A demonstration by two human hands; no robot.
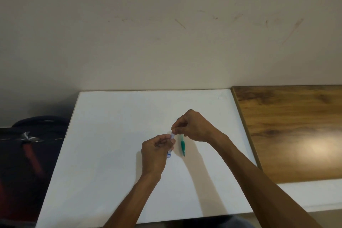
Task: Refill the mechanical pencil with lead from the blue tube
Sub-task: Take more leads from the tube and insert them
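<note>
Mid-desk, my left hand (pixel 154 151) grips the light, slippery blue tube (pixel 171 145) by its body while my right hand (pixel 192 126) pinches its cap end.

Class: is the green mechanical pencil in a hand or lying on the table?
Lying on the white table: the pencil rests flat, untouched, beside the tube held by the left hand.

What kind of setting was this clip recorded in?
Probably a plain home or workshop desk: a white board against a scuffed wall, a wooden tabletop beside it, and red-handled pliers on a dark bag.
</note>
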